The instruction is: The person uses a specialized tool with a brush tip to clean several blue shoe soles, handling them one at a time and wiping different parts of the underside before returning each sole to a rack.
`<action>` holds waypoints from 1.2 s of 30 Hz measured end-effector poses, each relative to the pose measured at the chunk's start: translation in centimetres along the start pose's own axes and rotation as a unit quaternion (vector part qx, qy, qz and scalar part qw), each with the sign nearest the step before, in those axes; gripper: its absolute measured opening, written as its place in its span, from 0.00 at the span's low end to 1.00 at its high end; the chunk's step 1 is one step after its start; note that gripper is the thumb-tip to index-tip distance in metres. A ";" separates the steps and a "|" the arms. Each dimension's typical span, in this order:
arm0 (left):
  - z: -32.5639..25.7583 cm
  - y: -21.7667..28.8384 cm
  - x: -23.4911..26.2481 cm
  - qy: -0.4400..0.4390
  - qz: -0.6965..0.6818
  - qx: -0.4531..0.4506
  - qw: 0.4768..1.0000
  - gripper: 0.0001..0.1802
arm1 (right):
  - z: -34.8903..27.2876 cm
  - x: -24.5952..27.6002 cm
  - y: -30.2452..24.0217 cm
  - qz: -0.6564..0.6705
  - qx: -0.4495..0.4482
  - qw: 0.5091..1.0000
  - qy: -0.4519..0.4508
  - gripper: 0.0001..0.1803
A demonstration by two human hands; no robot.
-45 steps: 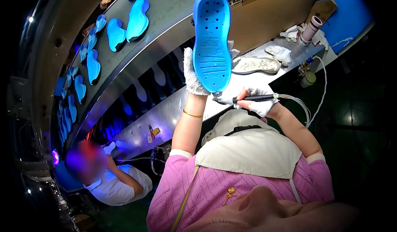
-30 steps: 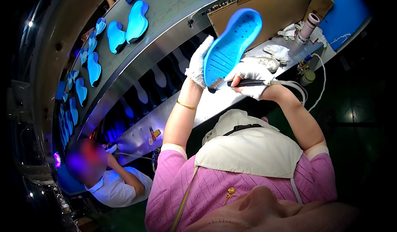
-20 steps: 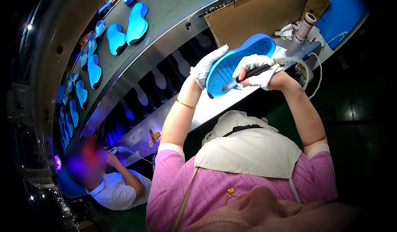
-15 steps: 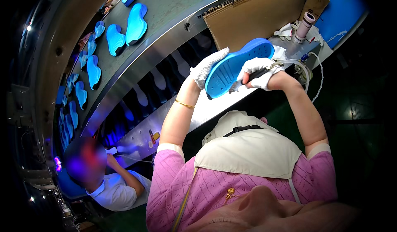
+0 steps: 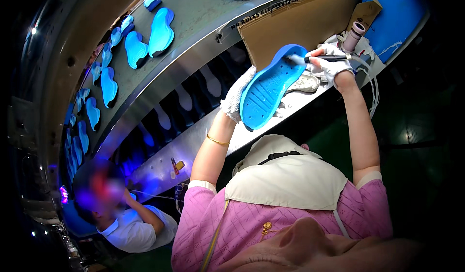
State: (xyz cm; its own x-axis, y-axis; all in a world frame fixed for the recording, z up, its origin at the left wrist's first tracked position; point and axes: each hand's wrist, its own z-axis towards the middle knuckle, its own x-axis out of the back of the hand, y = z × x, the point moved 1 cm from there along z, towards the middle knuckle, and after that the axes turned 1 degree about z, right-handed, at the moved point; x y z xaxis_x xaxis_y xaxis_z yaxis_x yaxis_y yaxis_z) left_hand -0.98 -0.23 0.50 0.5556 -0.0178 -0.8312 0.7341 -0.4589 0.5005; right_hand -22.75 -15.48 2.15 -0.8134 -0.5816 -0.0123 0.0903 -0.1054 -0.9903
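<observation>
Behind, more blue soles (image 5: 161, 31) are lying on the conveyor (image 5: 203, 24). Left hand (image 5: 237, 95), partly hidden, is grasping a blue treaded sole (image 5: 271, 90); right hand (image 5: 332, 63) is clenching a brush tool (image 5: 322, 58).

Pretty dim shot overall, with heavy black vignetting all round the rim from the fisheye. Most of the light falls on the grey conveyor belt (image 5: 193, 20), which reads bright and slightly shiny, with a pale glare streak along its metal edge. Below the belt things drop into deep shadow, lit only by a blue-violet glow down at the lower left, plus a few pinpoint lights at the far left rim. The belt bends hard into a curve, pure lens distortion. The blue shoe sole (image 5: 271, 92) near the belt is sharp and evenly lit; the bottom foreground is soft and out of focus.
</observation>
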 end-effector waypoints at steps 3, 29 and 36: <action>-0.1 0.2 0.0 0.045 0.013 -0.045 0.998 0.37 | -1.2 -1.9 0.7 0.023 0.108 0.993 -0.028 0.06; -1.4 -1.1 2.0 0.048 0.008 -0.219 0.974 0.35 | -3.4 -7.3 -4.4 -0.062 0.238 0.963 -0.107 0.06; -2.3 -1.6 2.8 0.071 0.049 -0.287 0.954 0.35 | -4.0 -7.9 -6.8 -0.252 0.294 0.898 -0.207 0.09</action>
State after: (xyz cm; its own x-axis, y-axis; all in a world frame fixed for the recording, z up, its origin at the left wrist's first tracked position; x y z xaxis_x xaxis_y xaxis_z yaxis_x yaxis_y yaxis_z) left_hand 0.33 2.50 -2.03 0.6499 0.1040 -0.7528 0.7461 0.1015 0.6581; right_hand -19.23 -6.97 8.41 -0.5638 -0.5771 0.5908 0.1571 -0.7772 -0.6093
